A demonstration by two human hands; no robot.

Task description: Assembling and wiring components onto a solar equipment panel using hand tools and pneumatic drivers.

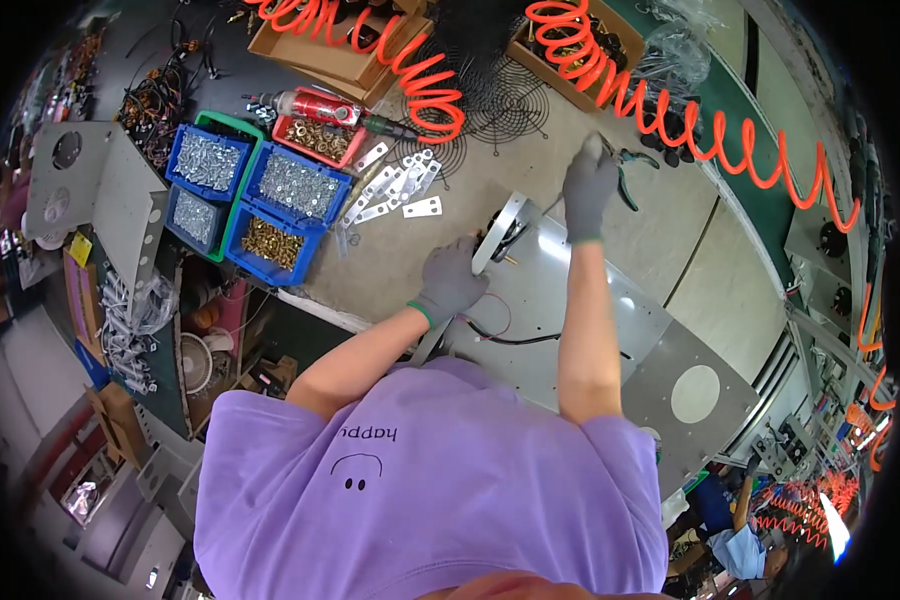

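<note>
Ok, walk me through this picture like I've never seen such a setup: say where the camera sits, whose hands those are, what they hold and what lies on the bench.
There is no machine here. A person in a purple shirt wears a wide fisheye camera on the head; it looks down, so straight edges bend near the rim. Both forearms come up from below, in grey work gloves. The left hand rests on a small round fan part with a metal bracket mounted on a flat grey sheet-metal panel. The right hand reaches further up the bench, beside green-handled pliers; whether it grips anything is unclear. To the left stand blue plastic bins of screws, loose flat silver metal brackets and a red power screwdriver. Orange coiled air hoses hang overhead.
</note>
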